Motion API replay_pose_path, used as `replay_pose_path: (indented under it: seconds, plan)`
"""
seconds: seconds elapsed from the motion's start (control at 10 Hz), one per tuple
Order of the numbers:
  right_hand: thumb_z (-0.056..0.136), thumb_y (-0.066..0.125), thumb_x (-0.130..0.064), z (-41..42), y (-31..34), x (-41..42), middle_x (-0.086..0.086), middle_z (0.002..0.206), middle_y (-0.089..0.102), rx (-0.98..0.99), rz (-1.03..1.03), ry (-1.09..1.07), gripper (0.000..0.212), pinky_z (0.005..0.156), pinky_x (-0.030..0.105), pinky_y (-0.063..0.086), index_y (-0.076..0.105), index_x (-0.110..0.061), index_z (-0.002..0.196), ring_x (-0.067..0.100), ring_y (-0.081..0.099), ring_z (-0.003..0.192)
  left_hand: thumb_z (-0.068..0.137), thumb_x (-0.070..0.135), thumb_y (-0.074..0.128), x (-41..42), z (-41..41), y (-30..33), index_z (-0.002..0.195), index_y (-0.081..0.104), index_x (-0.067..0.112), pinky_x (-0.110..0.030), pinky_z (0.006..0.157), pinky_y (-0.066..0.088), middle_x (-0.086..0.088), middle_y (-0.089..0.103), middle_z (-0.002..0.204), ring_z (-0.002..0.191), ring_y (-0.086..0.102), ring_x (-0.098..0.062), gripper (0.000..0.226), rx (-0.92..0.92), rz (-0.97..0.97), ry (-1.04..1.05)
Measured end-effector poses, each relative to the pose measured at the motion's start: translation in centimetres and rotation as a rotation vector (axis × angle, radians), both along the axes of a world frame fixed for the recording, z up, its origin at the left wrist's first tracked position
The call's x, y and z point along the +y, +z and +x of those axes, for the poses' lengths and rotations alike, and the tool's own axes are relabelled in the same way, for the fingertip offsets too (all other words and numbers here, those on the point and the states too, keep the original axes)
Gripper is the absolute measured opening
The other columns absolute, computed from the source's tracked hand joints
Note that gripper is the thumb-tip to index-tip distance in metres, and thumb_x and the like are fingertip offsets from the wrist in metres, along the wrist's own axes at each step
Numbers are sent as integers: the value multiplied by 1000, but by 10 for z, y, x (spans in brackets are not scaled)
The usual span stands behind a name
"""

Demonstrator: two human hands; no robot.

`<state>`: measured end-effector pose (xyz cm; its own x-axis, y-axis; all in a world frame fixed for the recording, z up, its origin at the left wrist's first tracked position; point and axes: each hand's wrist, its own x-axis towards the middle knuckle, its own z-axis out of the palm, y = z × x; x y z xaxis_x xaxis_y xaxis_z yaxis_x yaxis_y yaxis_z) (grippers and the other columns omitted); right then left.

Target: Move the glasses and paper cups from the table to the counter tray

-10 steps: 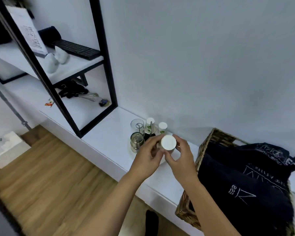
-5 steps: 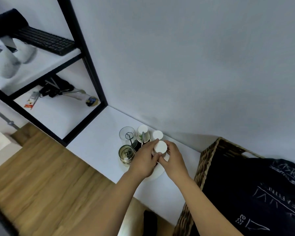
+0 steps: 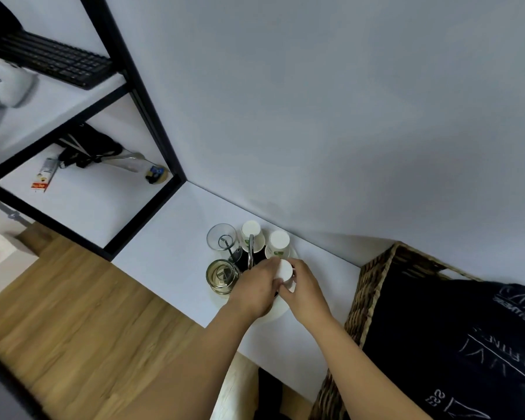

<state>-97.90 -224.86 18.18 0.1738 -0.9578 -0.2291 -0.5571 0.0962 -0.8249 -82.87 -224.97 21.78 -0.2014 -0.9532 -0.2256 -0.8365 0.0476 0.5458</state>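
Note:
A round white tray (image 3: pixel 274 310) lies on the white counter (image 3: pixel 170 234) by the wall. On it stand two upturned glasses, one clear (image 3: pixel 222 237) at the back left and one (image 3: pixel 222 275) at the front left. Two upturned white paper cups (image 3: pixel 251 233) (image 3: pixel 279 242) stand at the back around a metal handle (image 3: pixel 250 253). My left hand (image 3: pixel 255 289) and my right hand (image 3: pixel 303 291) together hold a third upturned paper cup (image 3: pixel 285 272) low over the tray's right side. Whether it touches the tray is hidden.
A wicker basket (image 3: pixel 373 286) with a dark cloth bag (image 3: pixel 461 344) stands right of the tray. A black-framed shelf (image 3: pixel 152 122) at the left holds a keyboard (image 3: pixel 52 60) and small items. Wooden floor (image 3: pixel 73 313) lies below the counter's edge.
Both hands have carried the paper cup down and away toward the tray, from in front of it to low over its right side. The view has tilted closer to the counter.

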Motion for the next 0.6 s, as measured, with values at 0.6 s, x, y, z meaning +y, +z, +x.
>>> replay_pose_path:
  seconds: [0.6]
  plan:
    - [89,67,-37,-3,26,-15,-8,149,44,91,5,52,67,101,32,41,37,-32,148,17,40,134,99,29,56,-4,0,39,150,46,25,-25,112,34,4,39,162,147,36,-12,52,221,-107,106]
